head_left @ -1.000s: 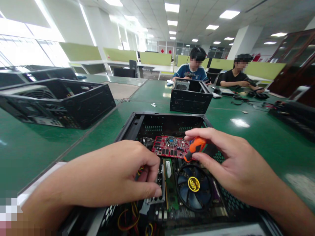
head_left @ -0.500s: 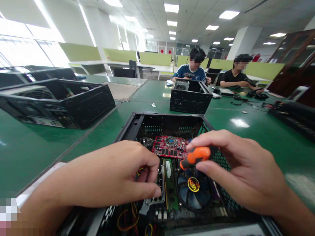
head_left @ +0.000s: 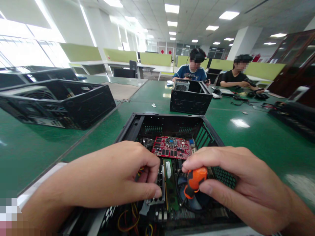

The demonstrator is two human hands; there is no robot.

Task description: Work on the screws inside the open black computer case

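An open black computer case (head_left: 172, 122) lies before me. My right hand (head_left: 236, 183) pinches the orange and black handle of a screwdriver (head_left: 197, 180) between thumb and fingers. Its dark end points down over the CPU fan (head_left: 195, 201); no tip shows. My left hand (head_left: 128, 173) is closed, with thumb and curled fingers at the edge of a perforated metal bracket (head_left: 157, 198). Its inner fingers are partly hidden. Beside the bracket stands a green memory module (head_left: 169, 183). Farther in sits a red graphics card (head_left: 172, 147) with a small round fan.
Coloured cables (head_left: 129, 218) loop at the near left inside the case. Another open case (head_left: 88, 106) stands on the left of the green table (head_left: 133, 105), and one (head_left: 189, 100) stands ahead. Two people sit across the table. Cables and dark parts (head_left: 290, 114) lie at right.
My right hand has moved down and tilted the screwdriver from nearly level to steeper, over the CPU fan. My left hand has stayed in place.
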